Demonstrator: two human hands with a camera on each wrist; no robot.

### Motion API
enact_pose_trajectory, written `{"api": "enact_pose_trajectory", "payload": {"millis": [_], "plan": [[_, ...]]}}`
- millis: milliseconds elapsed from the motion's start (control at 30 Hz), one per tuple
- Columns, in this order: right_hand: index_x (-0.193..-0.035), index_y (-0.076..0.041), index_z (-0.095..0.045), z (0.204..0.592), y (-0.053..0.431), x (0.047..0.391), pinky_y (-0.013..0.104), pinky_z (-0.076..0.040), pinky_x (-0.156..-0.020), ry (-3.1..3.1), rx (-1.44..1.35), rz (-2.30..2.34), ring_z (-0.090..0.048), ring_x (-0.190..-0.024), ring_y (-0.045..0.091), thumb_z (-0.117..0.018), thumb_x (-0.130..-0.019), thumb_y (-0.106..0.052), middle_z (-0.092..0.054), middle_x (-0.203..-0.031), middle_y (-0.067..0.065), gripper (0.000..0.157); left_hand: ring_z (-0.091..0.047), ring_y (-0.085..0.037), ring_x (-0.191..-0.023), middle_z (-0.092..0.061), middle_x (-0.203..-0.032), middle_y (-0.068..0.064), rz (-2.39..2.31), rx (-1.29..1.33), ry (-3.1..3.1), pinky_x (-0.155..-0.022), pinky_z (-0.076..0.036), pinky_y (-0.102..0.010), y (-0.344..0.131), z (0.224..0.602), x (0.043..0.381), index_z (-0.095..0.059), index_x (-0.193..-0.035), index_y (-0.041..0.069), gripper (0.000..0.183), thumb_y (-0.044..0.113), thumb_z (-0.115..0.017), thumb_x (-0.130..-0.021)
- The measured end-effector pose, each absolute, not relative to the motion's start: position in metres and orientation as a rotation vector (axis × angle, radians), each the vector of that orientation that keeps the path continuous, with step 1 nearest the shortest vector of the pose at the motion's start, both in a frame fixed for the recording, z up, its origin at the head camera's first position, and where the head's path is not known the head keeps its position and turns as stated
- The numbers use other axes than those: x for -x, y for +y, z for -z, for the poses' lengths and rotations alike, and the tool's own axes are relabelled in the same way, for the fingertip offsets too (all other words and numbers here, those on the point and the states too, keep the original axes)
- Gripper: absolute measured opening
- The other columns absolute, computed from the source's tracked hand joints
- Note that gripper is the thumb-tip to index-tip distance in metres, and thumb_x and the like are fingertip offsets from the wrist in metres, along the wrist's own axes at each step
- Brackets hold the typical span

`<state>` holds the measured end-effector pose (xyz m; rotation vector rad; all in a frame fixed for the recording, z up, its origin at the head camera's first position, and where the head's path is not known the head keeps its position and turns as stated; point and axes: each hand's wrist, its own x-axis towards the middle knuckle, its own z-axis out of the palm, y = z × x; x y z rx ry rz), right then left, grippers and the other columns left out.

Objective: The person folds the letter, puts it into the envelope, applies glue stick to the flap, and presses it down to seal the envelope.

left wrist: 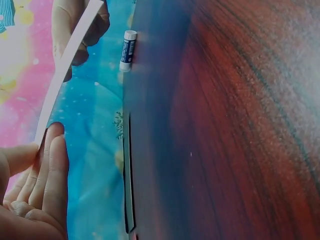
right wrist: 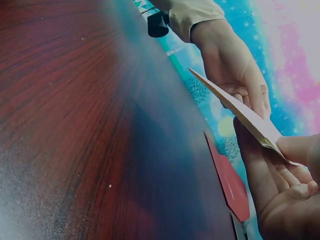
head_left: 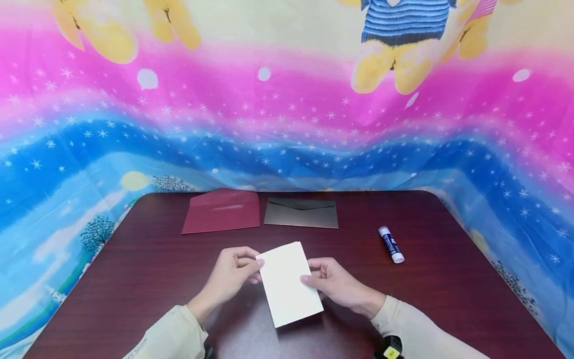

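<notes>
A small white rectangle of folded paper point(head_left: 290, 286) is held tilted above the table between both hands. My left hand point(head_left: 235, 271) pinches its upper left corner, thumb on the face and fingers behind. At its right edge my right hand point(head_left: 334, 284) grips it the same way, thumb on top. Seen edge-on in the left wrist view, the paper point(left wrist: 67, 65) looks thin and slightly bent. From the right wrist view, the edge of the paper point(right wrist: 240, 112) shows more than one layer.
Toward the table's point(head_left: 148, 279) far edge lie a dark red envelope point(head_left: 224, 214) and, just right of it, a dark grey-brown envelope point(head_left: 302, 214) with a pointed flap. A glue stick point(head_left: 391, 245) with white ends lies to the right. Behind hangs a colourful printed cloth point(head_left: 287, 109).
</notes>
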<state>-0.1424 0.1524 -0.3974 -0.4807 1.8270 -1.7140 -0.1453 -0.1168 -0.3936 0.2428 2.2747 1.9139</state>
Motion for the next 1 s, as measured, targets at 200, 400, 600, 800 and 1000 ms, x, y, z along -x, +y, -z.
{"api": "enact_pose_trajectory", "payload": {"millis": [200,400,600,800,1000], "plan": [[-0.131,0.01,-0.055,0.401,0.153,0.142,0.042,-0.063,-0.076,1.848,0.461,1.703,-0.077,-0.092,0.021,-0.056,-0.103,-0.009,-0.072,-0.115,0.027,0.034,-0.071,-0.014,-0.062,-0.073,-0.077,-0.023,-1.887,-0.236,2.254,-0.065,-0.062,-0.031,-0.118,0.393,0.145,-0.066,-0.107,-0.015,0.025,0.009,-0.064,-0.098],[-0.133,0.012,-0.053,0.403,0.153,0.144,0.042,-0.062,-0.079,1.887,0.48,1.707,-0.076,-0.095,0.023,-0.056,-0.103,-0.008,-0.071,-0.115,0.029,0.036,-0.074,-0.03,-0.067,-0.075,-0.082,-0.023,-1.848,-0.231,2.321,-0.065,-0.062,-0.033,-0.12,0.392,0.147,-0.068,-0.107,-0.011,0.026,0.013,-0.064,-0.099],[-0.133,0.013,-0.052,0.402,0.155,0.147,0.039,-0.062,-0.079,1.931,0.483,1.715,-0.076,-0.095,0.022,-0.056,-0.103,-0.008,-0.07,-0.117,0.03,0.037,-0.075,-0.026,-0.067,-0.077,-0.088,-0.02,-1.845,-0.052,2.417,-0.065,-0.062,-0.033,-0.125,0.391,0.155,-0.068,-0.109,-0.009,0.025,0.014,-0.06,-0.101],[-0.131,0.012,-0.053,0.402,0.158,0.148,0.038,-0.062,-0.079,1.944,0.468,1.712,-0.075,-0.094,0.019,-0.055,-0.103,-0.01,-0.071,-0.116,0.029,0.036,-0.074,-0.023,-0.072,-0.077,-0.095,-0.018,-1.759,0.079,2.549,-0.064,-0.059,-0.028,-0.14,0.393,0.165,-0.069,-0.109,-0.005,0.023,0.014,-0.059,-0.101],[-0.131,0.011,-0.055,0.402,0.159,0.15,0.038,-0.062,-0.08,1.972,0.457,1.713,-0.075,-0.094,0.019,-0.056,-0.103,-0.012,-0.072,-0.114,0.027,0.036,-0.074,-0.021,-0.08,-0.077,-0.105,-0.017,-1.61,0.135,2.701,-0.07,-0.057,-0.027,-0.16,0.399,0.18,-0.068,-0.112,0.001,0.024,0.02,-0.058,-0.102]]}}
